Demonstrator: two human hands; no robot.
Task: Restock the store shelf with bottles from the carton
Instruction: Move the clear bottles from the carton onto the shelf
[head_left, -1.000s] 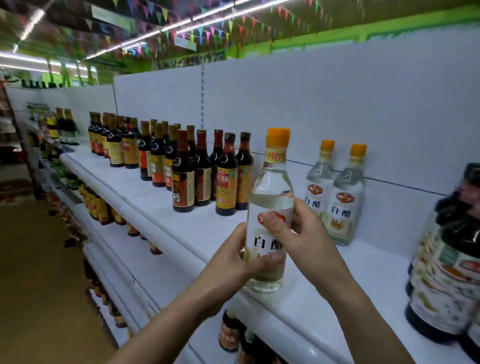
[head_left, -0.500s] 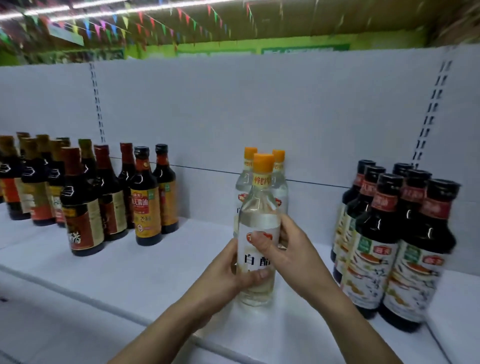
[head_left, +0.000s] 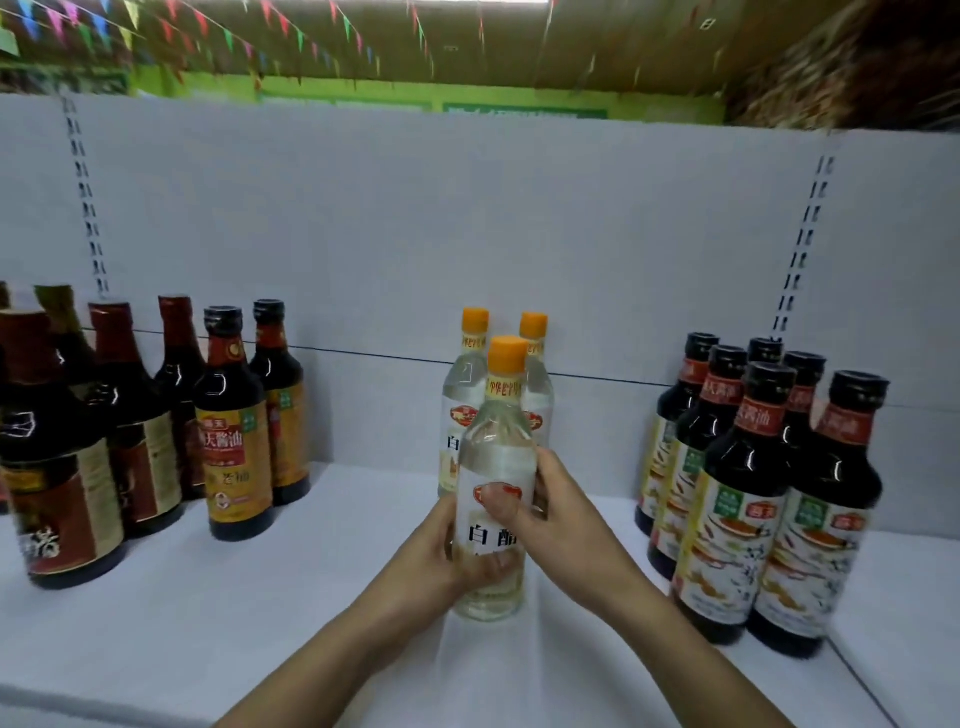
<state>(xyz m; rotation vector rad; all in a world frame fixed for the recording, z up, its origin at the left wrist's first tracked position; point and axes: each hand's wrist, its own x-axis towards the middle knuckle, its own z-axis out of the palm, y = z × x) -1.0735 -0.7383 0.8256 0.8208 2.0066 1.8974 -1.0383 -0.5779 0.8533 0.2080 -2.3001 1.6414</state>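
Orange-capped: three are counted, the held bottle (head_left: 496, 452) just before two rear bottles (head_left: 470, 374).
Dark bottles (head_left: 748, 493): six are counted at right.
Axis: vertical, cap upward.
Place: at the shelf (head_left: 260, 623).
Fingers: left hand (head_left: 441, 551), right hand (head_left: 561, 514) are curled round it.

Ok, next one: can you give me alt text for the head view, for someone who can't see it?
A left hand and a right hand grip an upright clear bottle with an orange cap, low over a white store shelf, just in front of two matching bottles. Groups of dark sauce bottles stand to either side.
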